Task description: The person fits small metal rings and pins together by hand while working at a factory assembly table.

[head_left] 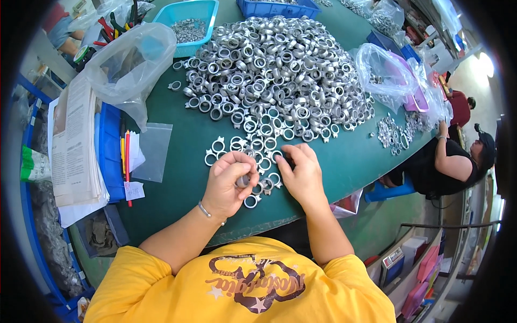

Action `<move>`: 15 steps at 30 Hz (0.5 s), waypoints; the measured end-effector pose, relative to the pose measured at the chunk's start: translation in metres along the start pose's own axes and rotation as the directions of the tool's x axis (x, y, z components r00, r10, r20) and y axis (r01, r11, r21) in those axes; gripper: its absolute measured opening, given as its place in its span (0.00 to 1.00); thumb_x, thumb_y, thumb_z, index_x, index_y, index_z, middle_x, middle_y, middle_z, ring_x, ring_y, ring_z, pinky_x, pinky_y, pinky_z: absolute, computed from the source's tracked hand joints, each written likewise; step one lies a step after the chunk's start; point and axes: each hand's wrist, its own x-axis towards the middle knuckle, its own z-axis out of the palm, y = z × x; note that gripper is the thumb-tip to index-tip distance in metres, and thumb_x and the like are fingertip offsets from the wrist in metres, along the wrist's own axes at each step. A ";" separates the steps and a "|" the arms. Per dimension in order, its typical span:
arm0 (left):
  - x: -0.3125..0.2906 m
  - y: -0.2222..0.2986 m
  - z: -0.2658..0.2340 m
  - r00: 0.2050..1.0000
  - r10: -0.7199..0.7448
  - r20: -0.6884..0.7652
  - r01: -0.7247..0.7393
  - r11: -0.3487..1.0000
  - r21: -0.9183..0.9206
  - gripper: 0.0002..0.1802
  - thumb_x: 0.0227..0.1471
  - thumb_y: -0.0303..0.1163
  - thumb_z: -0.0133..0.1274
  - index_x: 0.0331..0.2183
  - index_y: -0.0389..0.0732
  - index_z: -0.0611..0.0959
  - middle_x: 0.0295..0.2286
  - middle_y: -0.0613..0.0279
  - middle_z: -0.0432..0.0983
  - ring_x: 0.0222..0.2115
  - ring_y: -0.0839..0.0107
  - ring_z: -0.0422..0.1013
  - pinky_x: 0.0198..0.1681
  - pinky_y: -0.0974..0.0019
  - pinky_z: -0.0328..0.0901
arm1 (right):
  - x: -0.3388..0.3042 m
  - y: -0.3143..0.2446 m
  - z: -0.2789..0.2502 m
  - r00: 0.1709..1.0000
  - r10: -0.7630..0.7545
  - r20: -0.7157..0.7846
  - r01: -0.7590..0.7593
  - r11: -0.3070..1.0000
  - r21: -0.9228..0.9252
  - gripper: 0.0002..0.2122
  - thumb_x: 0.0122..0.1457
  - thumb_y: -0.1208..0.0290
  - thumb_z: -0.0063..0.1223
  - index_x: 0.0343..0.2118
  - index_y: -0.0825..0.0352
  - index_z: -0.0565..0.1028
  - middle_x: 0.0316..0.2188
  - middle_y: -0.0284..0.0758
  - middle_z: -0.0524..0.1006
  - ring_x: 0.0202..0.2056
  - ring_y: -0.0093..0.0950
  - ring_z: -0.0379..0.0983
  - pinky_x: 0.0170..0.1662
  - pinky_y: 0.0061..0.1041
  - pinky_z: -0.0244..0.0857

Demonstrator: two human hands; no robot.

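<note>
Silver-grey metal rings (pixel 264 70) (open bores, small side lugs) heaped on green table (pixel 344 156), left hand (pixel 227 180) curled round a grey piece (pixel 243 181), right hand (pixel 300 169) half-spread at nearest ones, can't tell if gripping.

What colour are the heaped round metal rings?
The metal rings are silver-grey, clearest in the head view.

- Rings (pixel 280 70): silver-grey metal with small side lugs; heaped on the table (pixel 344 161), the nearest lying loosely scattered.
- Piece (pixel 243 181): grey, rounded, partly hidden, held in the left hand (pixel 229 180).
</note>
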 end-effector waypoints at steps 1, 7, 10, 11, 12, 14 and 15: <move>0.000 0.000 -0.002 1.000 0.001 0.009 -0.002 0.998 0.063 0.05 0.49 0.22 0.44 0.31 0.35 0.73 0.23 0.57 0.70 0.18 0.76 0.66 0.11 0.81 0.56 | 0.002 0.000 0.000 1.000 -0.019 0.010 0.019 1.000 -0.010 0.05 0.46 0.75 0.56 0.27 0.68 0.75 0.25 0.36 0.72 0.29 0.35 0.69 0.34 0.28 0.64; -0.005 -0.004 0.012 0.997 0.053 -0.056 -0.014 0.841 0.541 0.08 0.45 0.22 0.56 0.31 0.36 0.75 0.24 0.65 0.72 0.18 0.84 0.65 0.13 0.82 0.57 | 0.001 -0.005 -0.002 0.984 -0.111 -0.141 0.148 0.946 0.287 0.06 0.43 0.84 0.56 0.26 0.70 0.74 0.25 0.37 0.75 0.22 0.27 0.72 0.26 0.22 0.67; -0.002 -0.014 0.007 0.977 0.211 0.033 -0.195 0.817 0.543 0.12 0.43 0.23 0.58 0.34 0.36 0.75 0.25 0.66 0.72 0.19 0.84 0.66 0.18 0.82 0.60 | -0.001 -0.012 -0.001 0.899 -0.358 -0.251 0.427 0.845 0.322 0.09 0.41 0.87 0.57 0.27 0.71 0.73 0.27 0.38 0.75 0.26 0.26 0.73 0.27 0.21 0.68; -0.002 -0.013 0.003 0.975 0.212 0.070 -0.205 0.724 0.659 0.13 0.42 0.22 0.59 0.34 0.36 0.77 0.27 0.66 0.72 0.21 0.84 0.67 0.23 0.81 0.63 | -0.002 -0.012 0.000 0.896 -0.360 -0.260 0.434 0.836 0.336 0.10 0.41 0.87 0.57 0.28 0.71 0.74 0.27 0.39 0.75 0.26 0.26 0.73 0.28 0.20 0.68; -0.003 -0.012 0.002 0.958 0.265 0.112 -0.265 0.655 0.708 0.13 0.42 0.22 0.59 0.34 0.36 0.77 0.27 0.66 0.72 0.22 0.83 0.68 0.25 0.80 0.64 | -0.004 -0.011 0.001 0.893 -0.362 -0.268 0.440 0.827 0.350 0.10 0.40 0.87 0.57 0.29 0.71 0.74 0.27 0.39 0.75 0.27 0.26 0.72 0.28 0.20 0.67; -0.003 -0.010 0.004 0.911 0.356 0.207 -0.372 0.498 0.783 0.11 0.41 0.22 0.59 0.32 0.36 0.78 0.28 0.65 0.73 0.25 0.81 0.69 0.28 0.79 0.64 | -0.008 -0.012 -0.001 0.938 -0.266 -0.223 0.343 0.813 0.470 0.10 0.41 0.86 0.57 0.30 0.72 0.74 0.28 0.39 0.75 0.26 0.27 0.72 0.29 0.19 0.67; -0.001 -0.008 0.002 0.855 0.419 0.304 -0.467 0.370 0.803 0.10 0.40 0.22 0.60 0.30 0.36 0.79 0.29 0.64 0.73 0.28 0.77 0.70 0.33 0.77 0.64 | -0.009 -0.012 -0.002 0.956 -0.218 -0.196 0.290 0.800 0.525 0.10 0.41 0.86 0.57 0.30 0.72 0.74 0.28 0.40 0.75 0.26 0.27 0.72 0.29 0.19 0.67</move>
